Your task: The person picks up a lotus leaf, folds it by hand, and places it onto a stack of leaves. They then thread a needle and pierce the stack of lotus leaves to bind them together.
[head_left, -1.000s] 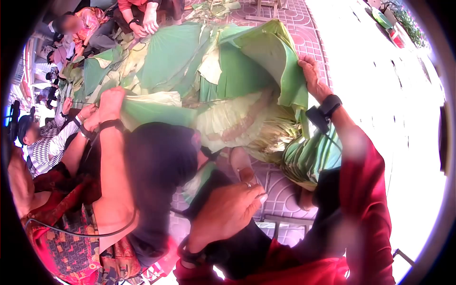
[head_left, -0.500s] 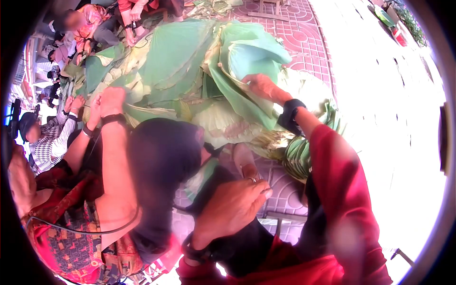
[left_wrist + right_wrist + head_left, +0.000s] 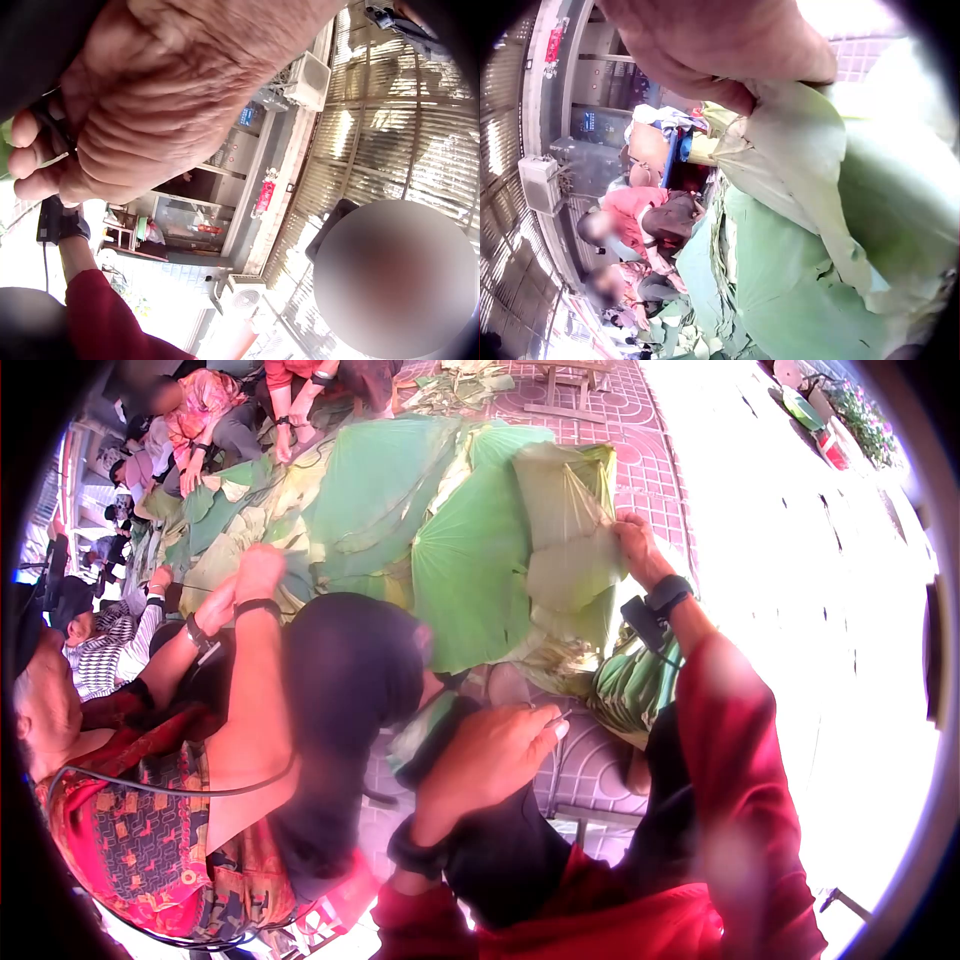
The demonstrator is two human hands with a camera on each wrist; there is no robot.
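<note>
My right hand (image 3: pixel 640 550) pinches the edge of a large lotus leaf (image 3: pixel 572 535), whose pale underside faces up on the right of the pile. In the right wrist view, the thumb and fingers grip the held leaf (image 3: pixel 795 150) at its rim. Beneath and left of it lies a broad green lotus leaf (image 3: pixel 475 560), spread flat with its veins showing. My left hand (image 3: pixel 490 755) stays low over my lap, its fingers curled around a thin dark object with a narrow shiny edge (image 3: pixel 56 159); most of it is hidden by the fingers.
More lotus leaves (image 3: pixel 375 480) stretch away to the left. A stack of folded leaves (image 3: pixel 635 690) stands near my right knee. Close on my left, a person in a patterned top (image 3: pixel 150 840) reaches toward the pile. Others sit farther along it. A low wooden stool (image 3: pixel 565 390) stands beyond, on tiled paving.
My right hand moved left over the pile, then back right, now at the edge of a pale-sided leaf. A green leaf now lies spread over the near pale leaves. My left hand barely moved.
</note>
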